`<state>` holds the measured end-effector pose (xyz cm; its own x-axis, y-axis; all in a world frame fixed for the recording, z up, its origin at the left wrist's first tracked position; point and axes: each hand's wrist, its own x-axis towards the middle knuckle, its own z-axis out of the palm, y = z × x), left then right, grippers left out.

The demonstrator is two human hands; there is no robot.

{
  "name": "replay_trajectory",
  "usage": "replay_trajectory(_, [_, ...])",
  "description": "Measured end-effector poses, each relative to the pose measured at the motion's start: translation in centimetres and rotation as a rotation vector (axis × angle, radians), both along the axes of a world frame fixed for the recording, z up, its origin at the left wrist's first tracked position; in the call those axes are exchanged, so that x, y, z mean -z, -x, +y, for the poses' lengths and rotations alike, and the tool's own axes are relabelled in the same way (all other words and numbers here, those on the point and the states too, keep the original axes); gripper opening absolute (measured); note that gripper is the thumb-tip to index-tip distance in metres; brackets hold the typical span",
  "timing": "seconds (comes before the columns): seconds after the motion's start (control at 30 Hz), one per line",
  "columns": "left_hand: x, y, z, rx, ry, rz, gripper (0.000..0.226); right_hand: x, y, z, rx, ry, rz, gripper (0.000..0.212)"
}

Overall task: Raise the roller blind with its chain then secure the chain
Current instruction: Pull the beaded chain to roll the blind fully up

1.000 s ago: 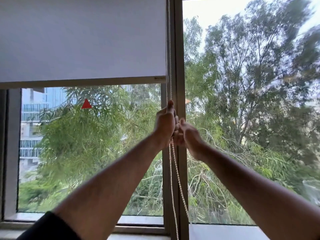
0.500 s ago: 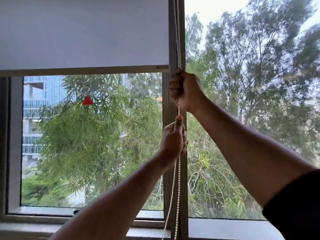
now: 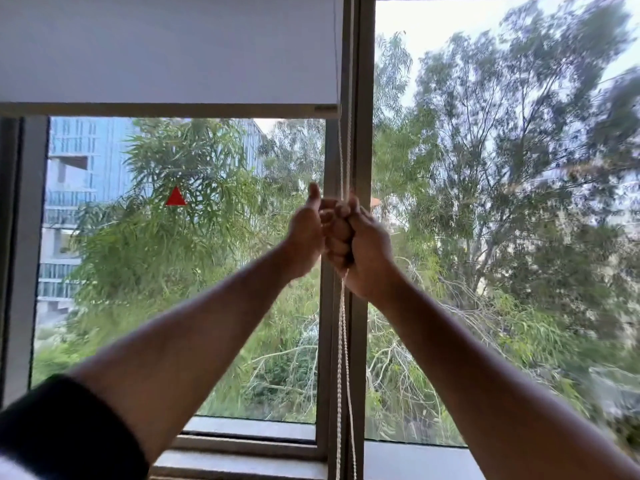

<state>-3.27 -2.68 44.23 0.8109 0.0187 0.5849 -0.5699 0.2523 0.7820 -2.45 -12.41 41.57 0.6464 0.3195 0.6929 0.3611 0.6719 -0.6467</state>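
Note:
A white roller blind (image 3: 166, 50) covers the top of the left window pane; its grey bottom bar (image 3: 166, 110) hangs about a quarter of the way down the frame. The beaded chain (image 3: 343, 358) runs in two strands down the central window frame. My right hand (image 3: 367, 244) is fisted around the chain at mid-height. My left hand (image 3: 308, 237) is pressed against it from the left, thumb up, fingers curled at the chain; the exact grip is hidden between the two hands.
The vertical grey window frame (image 3: 362, 98) stands right behind the chain. A sill (image 3: 263, 445) runs along the bottom. A red triangle sticker (image 3: 176, 197) is on the left pane. Trees and a building lie outside.
My right hand has come down from high on the chain to meet my left hand, which rose slightly. The blind's bottom bar sits higher in the window than one second ago.

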Motion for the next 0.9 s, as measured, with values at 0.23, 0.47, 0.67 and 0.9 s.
replay_trajectory(0.23, [-5.5, 1.1, -3.5, 0.021, 0.009, 0.058, 0.043, 6.2, -1.6, -0.9, 0.134, 0.138, 0.015, 0.038])
replay_trajectory(0.47, [-2.8, -0.6, -3.4, 0.119, 0.047, 0.059, 0.055, 7.1, -3.4, -2.2, 0.279, 0.341, -0.02, 0.037])
replay_trajectory(0.67, [0.1, -0.7, -3.5, 0.186, 0.126, 0.059, 0.052, 3.2, -5.0, -3.7, 0.442, 0.355, 0.102, 0.036])
replay_trajectory(0.9, [3.5, 0.2, -6.0, 0.161, 0.032, -0.004, 0.046, -7.8, -1.3, -3.3, 0.167, 0.116, 0.106, 0.046])
